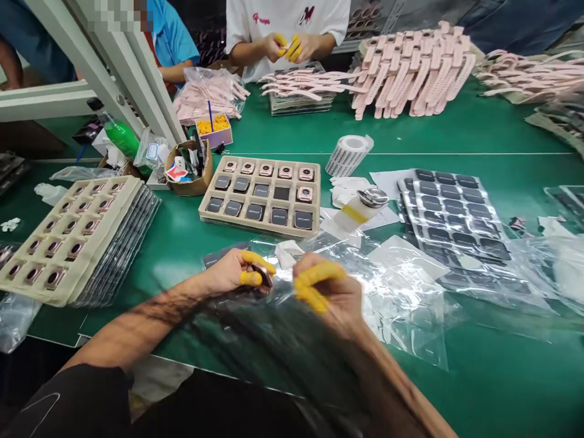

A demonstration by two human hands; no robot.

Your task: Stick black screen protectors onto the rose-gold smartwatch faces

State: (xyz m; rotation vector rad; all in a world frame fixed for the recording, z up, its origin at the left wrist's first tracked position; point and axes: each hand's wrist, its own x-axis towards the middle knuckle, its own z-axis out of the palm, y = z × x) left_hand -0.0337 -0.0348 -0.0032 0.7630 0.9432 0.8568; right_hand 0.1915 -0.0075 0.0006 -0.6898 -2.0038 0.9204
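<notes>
My left hand (235,272), yellow finger cots on its fingers, grips a smartwatch body (263,275) between thumb and fingers, tilted on edge. My right hand (329,291), also in yellow cots, is a little to the right with thumb and forefinger brought together. Motion blurs it, and whatever may be in the pinch cannot be made out. Beyond both hands lies a beige tray (260,226) whose pockets hold pink-framed watch bodies and dark square pieces. Clear plastic film (401,304) spreads under and right of my right hand. Blurred dark strands hang across my forearms.
At left stands a stack of watch trays (123,243). Right are sheets of dark square pieces (456,213), a sticker roll (351,152) and a bottle with metal top (360,210). A cardboard box (189,182) sits behind. Across the table, a person (287,36) works near pink straps (415,73).
</notes>
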